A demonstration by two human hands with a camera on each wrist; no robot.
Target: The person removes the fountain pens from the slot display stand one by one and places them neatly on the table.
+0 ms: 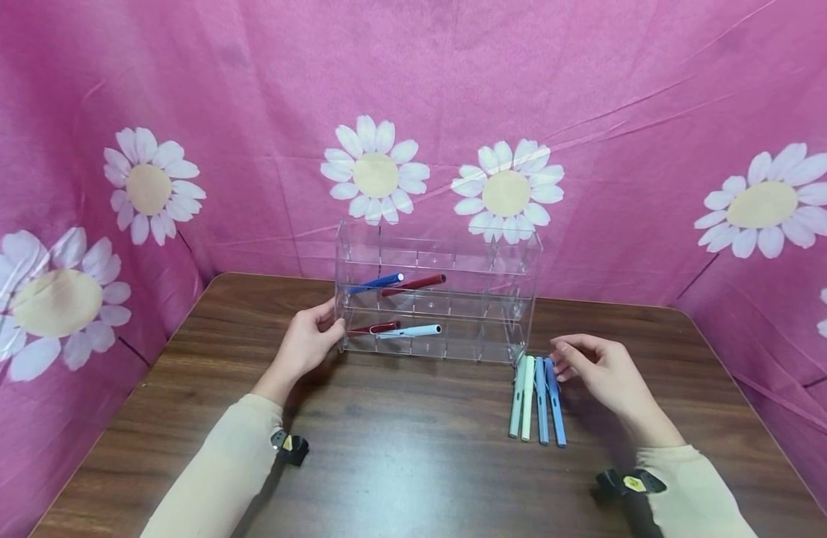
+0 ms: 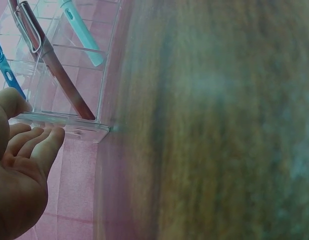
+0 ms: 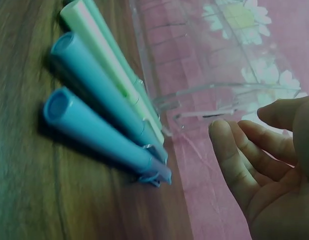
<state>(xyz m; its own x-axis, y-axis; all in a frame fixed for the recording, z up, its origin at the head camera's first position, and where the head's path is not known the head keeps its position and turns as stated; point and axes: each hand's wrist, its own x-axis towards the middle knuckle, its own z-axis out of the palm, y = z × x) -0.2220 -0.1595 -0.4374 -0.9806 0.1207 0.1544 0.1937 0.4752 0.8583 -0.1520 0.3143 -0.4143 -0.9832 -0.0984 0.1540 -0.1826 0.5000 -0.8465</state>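
Observation:
My left hand (image 1: 308, 340) grips the left side wall of a clear tiered pen rack (image 1: 467, 350), thumb inside the wall and fingers outside. A dark blue pen (image 1: 379, 282) and a dark red pen (image 1: 416, 285) lie on the middle tier. Below them are another dark red pen (image 1: 379, 327) and a light blue pen (image 1: 413, 331). Just right of the rack, my right hand (image 1: 604, 373) hovers with loosely bent, empty fingers. Beside it lie a grey-green pen (image 1: 517, 400), a pale green pen (image 1: 527, 400), a blue pen (image 1: 542, 403) and a deeper blue pen (image 3: 102, 137), side by side.
The rack stands toward the back of a brown wooden table (image 1: 359, 448). Pink cloth (image 1: 272, 112) with big white daisies hangs behind and along both sides. Each wrist wears a dark strap; the right strap (image 1: 631, 482) sits low over the table.

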